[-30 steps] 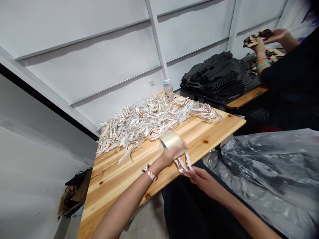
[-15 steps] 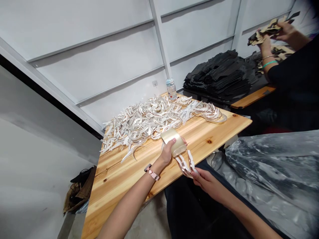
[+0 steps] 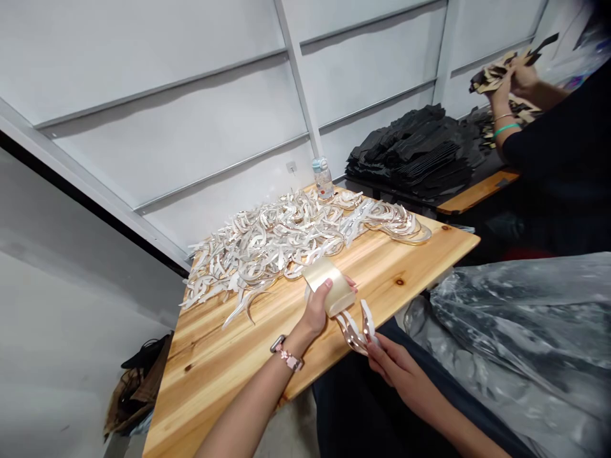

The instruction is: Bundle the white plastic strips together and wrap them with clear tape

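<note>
Gripping the tape roll [image 3: 329,287] over the surface [image 3: 229,356], your left hand [image 3: 317,305] has tilted it toward the antler cutouts [image 3: 357,327] pinched by your right hand [image 3: 392,362].

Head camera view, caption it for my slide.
Left hand grips tape roll; right hand holds curved metallic strips.

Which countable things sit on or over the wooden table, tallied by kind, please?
Tape roll, in the left hand: 1
Water bottle: 1
Heap of silver antler-shaped cutouts: 1
Bundle of cutouts, in the right hand: 1
Total: 4
</note>
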A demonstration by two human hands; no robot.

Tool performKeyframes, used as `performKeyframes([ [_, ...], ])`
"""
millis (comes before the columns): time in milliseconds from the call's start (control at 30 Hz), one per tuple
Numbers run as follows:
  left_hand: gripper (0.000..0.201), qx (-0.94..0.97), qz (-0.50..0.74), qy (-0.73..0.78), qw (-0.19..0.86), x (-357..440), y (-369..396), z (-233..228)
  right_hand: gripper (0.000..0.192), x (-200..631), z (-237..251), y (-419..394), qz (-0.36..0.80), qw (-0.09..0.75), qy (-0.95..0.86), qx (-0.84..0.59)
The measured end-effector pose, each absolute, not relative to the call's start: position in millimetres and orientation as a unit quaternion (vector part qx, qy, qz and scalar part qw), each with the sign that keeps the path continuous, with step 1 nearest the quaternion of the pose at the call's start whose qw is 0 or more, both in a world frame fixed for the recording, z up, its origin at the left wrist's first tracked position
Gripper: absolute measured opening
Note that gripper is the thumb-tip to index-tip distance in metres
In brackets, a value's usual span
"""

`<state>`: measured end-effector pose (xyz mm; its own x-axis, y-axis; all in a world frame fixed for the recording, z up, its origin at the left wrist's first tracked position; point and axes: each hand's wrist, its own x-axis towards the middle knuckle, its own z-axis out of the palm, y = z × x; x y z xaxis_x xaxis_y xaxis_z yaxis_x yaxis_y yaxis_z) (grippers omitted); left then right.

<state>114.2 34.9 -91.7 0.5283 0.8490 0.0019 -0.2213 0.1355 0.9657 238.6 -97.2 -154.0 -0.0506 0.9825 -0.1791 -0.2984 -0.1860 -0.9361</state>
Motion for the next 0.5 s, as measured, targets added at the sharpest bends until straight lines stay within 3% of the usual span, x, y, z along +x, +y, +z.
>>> performKeyframes([
  [100, 0.053, 0.549, 0.414, 0.302, 0.66, 113, 29, -96, 0.041, 234, -152, -97, 0.575, 0.529, -0.424, -0.458],
  [200, 0.045, 0.684, 0.414, 0.265, 0.539, 108, 21, -97, 0.038, 233, -153, -98, 0.541, 0.511, -0.473, -0.47],
  [367, 0.015, 0.916, 0.176, 0.163, 0.322, 112, 18, -93, 0.039, 235, -162, -100, 0.524, 0.518, -0.457, -0.498],
  [500, 0.019, 0.941, 0.147, 0.159, 0.259, 119, 20, -94, 0.042, 238, -164, -101, 0.548, 0.529, -0.422, -0.491],
])
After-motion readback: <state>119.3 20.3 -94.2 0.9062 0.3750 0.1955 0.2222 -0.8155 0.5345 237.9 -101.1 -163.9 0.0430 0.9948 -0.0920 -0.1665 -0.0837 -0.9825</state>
